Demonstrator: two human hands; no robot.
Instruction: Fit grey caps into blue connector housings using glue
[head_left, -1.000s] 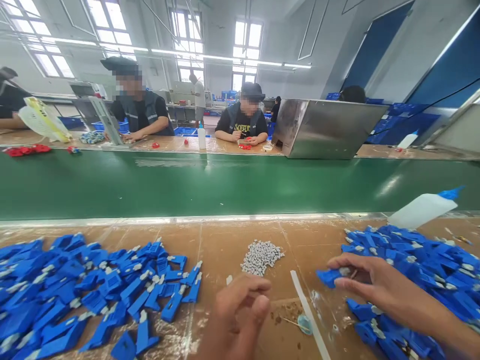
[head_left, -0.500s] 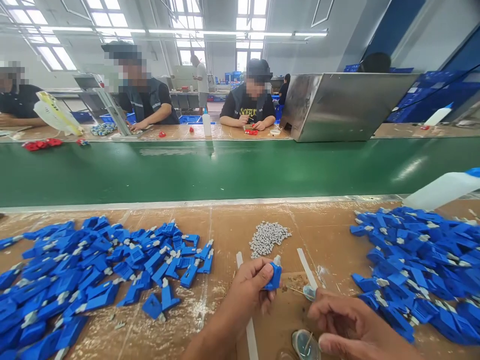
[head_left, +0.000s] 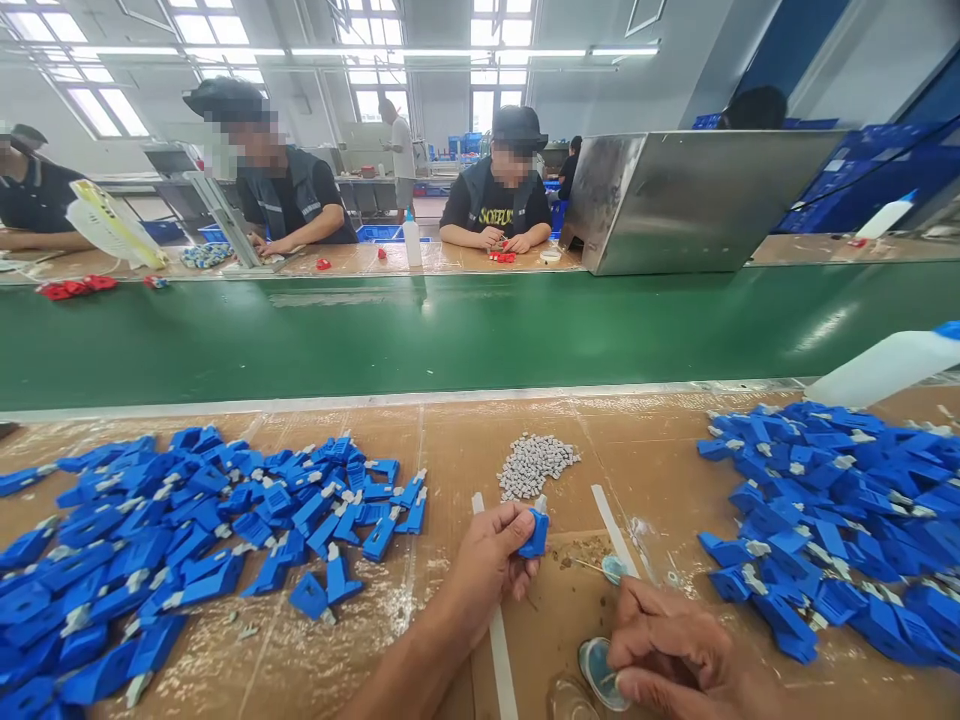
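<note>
My left hand pinches a blue plastic part with a grey-white tip pointing up, held above the table. My right hand is at a small round dish of bluish clear stuff, thumb and fingers closing on a thin stick whose end shows in the dish. Most of that stick is hidden by the fingers. Beyond the right fingers lies a second small bluish dish with another thin stick beside it. A pile of small grey pieces lies past my left hand.
Many blue parts with pale tips form a left heap and a right heap. A white bottle leans behind the right heap. A green belt runs across. Co-workers sit beyond it, near a metal housing.
My right hand has moved left and down to the near dish and closed on the stick there. The left hand with the blue part has shifted slightly left in view.
</note>
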